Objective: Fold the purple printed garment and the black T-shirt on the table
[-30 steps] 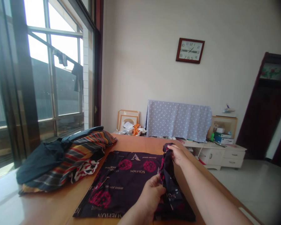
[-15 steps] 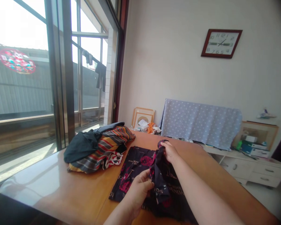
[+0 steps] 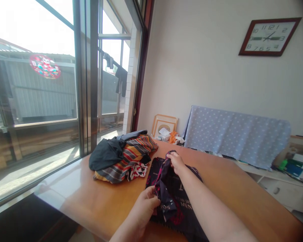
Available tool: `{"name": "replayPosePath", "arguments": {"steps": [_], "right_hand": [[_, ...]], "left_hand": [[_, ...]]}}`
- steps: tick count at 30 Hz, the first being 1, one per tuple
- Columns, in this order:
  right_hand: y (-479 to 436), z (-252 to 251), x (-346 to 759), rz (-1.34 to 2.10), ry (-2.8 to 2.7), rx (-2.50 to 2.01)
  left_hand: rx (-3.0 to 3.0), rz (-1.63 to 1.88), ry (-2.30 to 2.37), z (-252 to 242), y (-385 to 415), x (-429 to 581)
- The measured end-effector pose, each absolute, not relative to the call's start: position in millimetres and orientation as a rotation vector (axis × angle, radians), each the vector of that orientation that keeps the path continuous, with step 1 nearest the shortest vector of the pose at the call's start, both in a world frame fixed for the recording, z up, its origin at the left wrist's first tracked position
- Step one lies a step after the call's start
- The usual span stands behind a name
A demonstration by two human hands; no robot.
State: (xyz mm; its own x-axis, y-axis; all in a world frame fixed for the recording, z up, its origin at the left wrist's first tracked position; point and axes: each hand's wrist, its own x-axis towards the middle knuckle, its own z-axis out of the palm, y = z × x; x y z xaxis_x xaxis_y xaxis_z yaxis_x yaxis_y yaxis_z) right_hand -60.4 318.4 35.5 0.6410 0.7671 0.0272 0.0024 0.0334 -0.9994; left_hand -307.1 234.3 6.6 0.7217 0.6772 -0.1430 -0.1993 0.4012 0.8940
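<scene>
You are clamping the dark cloth (image 3: 165,193) in your left hand (image 3: 143,210) and right hand (image 3: 175,162), held apart, beside the clothes pile (image 3: 123,159)

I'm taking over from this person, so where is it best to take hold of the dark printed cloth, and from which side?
Probably the gathered ridge of the dark printed cloth, from above on the near side, between the left hand and right hand. It stands up off the wooden table in loose folds that fingers can close around, while the flatter part beside it offers little edge to pinch.
</scene>
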Motion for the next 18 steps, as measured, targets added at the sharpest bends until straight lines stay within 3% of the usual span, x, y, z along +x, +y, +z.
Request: {"name": "replayPosePath", "arguments": {"steps": [18], "right_hand": [[336, 9, -96, 0.676, -0.829, -1.571]], "left_hand": [[1.325, 0.668, 0.777, -15, 250, -309]]}}
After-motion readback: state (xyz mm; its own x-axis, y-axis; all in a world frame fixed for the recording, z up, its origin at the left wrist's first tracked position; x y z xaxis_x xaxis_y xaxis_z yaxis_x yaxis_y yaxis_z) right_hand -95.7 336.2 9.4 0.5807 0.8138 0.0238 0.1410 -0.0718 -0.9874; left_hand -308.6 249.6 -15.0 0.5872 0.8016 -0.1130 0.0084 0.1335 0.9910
